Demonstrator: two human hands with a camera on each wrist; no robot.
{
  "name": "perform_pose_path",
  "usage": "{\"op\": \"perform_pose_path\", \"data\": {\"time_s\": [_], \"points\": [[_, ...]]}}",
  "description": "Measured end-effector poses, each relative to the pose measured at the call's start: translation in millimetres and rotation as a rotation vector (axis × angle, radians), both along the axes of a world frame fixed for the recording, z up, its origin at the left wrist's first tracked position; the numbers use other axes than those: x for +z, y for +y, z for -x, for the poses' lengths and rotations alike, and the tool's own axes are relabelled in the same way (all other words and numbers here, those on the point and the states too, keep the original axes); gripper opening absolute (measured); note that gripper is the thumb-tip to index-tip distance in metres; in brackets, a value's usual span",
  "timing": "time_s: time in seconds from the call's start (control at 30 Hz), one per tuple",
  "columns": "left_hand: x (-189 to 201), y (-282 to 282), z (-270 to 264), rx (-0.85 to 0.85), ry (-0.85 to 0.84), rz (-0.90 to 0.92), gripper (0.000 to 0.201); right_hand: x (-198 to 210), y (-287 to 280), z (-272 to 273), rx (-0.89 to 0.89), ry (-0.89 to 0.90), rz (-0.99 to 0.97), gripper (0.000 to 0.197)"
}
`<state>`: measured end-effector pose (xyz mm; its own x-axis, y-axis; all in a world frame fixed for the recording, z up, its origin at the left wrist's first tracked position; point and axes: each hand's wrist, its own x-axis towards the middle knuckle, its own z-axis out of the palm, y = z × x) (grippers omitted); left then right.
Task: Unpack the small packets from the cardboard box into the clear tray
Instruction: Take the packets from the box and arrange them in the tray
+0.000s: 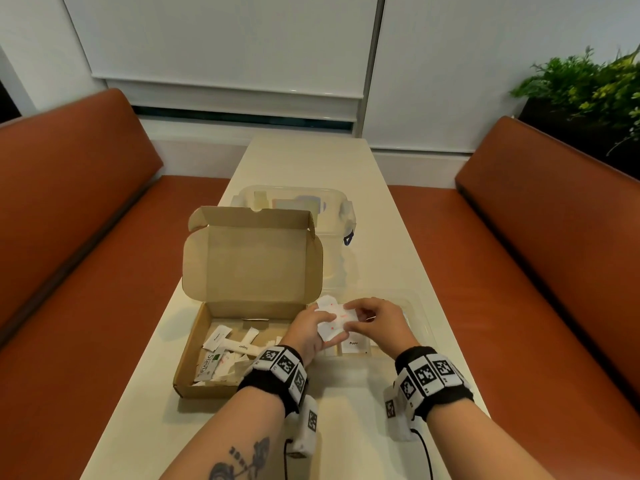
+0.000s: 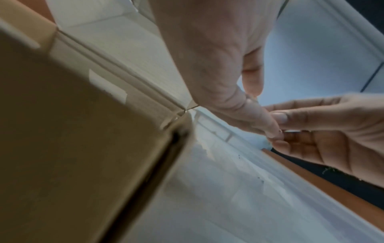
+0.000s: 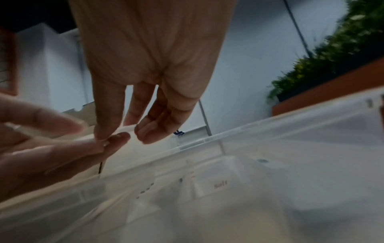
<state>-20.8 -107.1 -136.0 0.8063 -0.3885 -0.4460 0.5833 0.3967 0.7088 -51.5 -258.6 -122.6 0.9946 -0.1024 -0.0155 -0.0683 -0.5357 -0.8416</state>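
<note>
The open cardboard box [image 1: 194, 344] sits on the table left of the clear tray [image 1: 420, 315], with several white packets [image 1: 221, 351] on its floor. Above the tray's left edge, my left hand [image 1: 311, 329] holds a small bunch of white salt packets [image 1: 334, 320] with red print. My right hand [image 1: 375, 323] pinches the same bunch from the right. In the right wrist view its thumb and fingertips [image 3: 104, 133] close on a packet edge [image 3: 124, 129]. A pepper packet [image 1: 355, 344] and a salt packet [image 3: 216, 185] lie in the tray [image 3: 290, 125].
A clear lidded tub [image 1: 332, 216] stands behind the box's raised lid [image 1: 252, 258]. Orange benches [image 1: 86, 237] flank the narrow white table [image 1: 301, 161], and a plant [image 1: 588, 84] stands at the far right.
</note>
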Motion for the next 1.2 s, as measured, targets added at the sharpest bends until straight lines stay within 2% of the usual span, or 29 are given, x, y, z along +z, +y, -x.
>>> {"op": "perform_pose_path", "data": {"time_s": [0.2,0.33,0.47,0.53,0.67,0.93,1.2], "points": [[1.1,2.1,1.1,-0.001,0.029,0.020,0.045,-1.9,-7.3,-0.8,-0.094,-0.016,-0.192,0.019],[-3.3,3.4,1.6,0.031,0.044,0.008,0.045,-0.3,-13.4,-2.0,-0.059,0.028,-0.223,0.030],[-8.2,6.4,-0.4,0.046,0.035,0.038,0.040,4.5,-34.4,-1.0,-0.157,0.011,-0.046,0.007],[-10.7,6.7,-1.0,0.051,0.027,0.036,0.038,4.8,-47.2,-1.4,-0.209,0.039,0.094,0.003],[-14.6,5.4,-3.5,0.053,0.037,0.027,0.038,1.1,-54.7,0.1,-0.143,0.203,0.373,0.009],[-11.1,3.7,-3.5,0.038,0.032,0.014,0.041,-13.9,-48.6,-2.0,-0.127,0.282,0.503,0.013],[-7.5,3.4,-2.0,0.015,0.029,-0.026,0.043,-17.0,-46.1,-1.5,-0.009,0.151,0.676,0.018]]}}
